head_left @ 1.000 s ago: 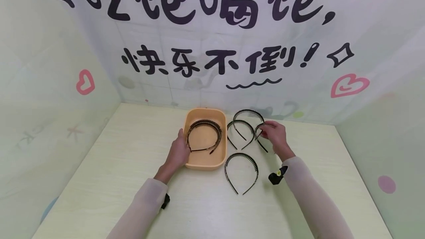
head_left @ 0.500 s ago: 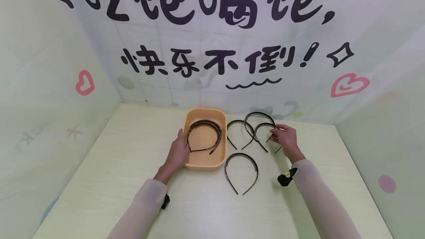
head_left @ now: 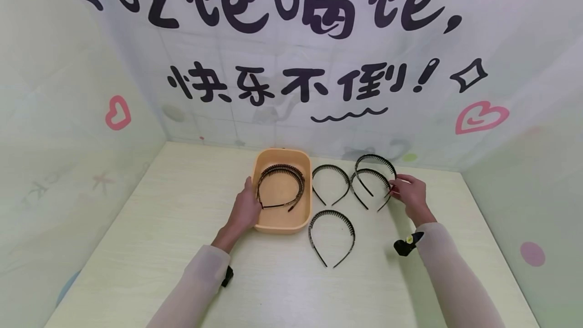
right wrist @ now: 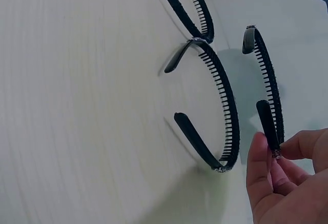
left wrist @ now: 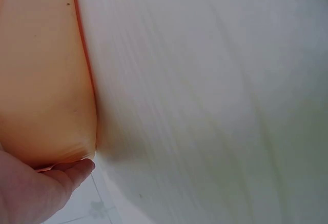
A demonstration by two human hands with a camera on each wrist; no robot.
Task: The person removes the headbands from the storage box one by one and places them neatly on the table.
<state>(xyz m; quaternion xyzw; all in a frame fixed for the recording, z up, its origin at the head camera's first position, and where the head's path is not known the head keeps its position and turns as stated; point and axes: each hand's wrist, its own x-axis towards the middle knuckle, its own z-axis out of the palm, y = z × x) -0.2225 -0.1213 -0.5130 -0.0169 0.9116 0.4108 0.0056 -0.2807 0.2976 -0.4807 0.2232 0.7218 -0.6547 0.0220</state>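
In the head view, my right hand (head_left: 411, 195) pinches one side of a black toothed headband (head_left: 374, 158), held above the table. A second headband (head_left: 364, 172) lies just under it, partly overlapped in that view. The right wrist view shows thumb and fingers on the held headband (right wrist: 273, 96) near one end, apart from the lying headband (right wrist: 233, 111). My left hand (head_left: 246, 206) grips the left side of an orange plastic bin (head_left: 282, 229). Inside the bin rest some black headbands (head_left: 300, 178), overlapping. The left wrist view has the hand (left wrist: 36, 193) against the bin's outer wall (left wrist: 48, 80).
Right of the bin a headband (head_left: 330, 167) lies flat on the pale table (head_left: 282, 287). Nearer to me is another headband (head_left: 331, 212). A printed sheet (head_left: 255, 130) stands behind the table, with side sheets at left and right.
My right hand has moved to the right with the headband, carrying it away from the headband beside the bin. My left hand and the bin stay put.
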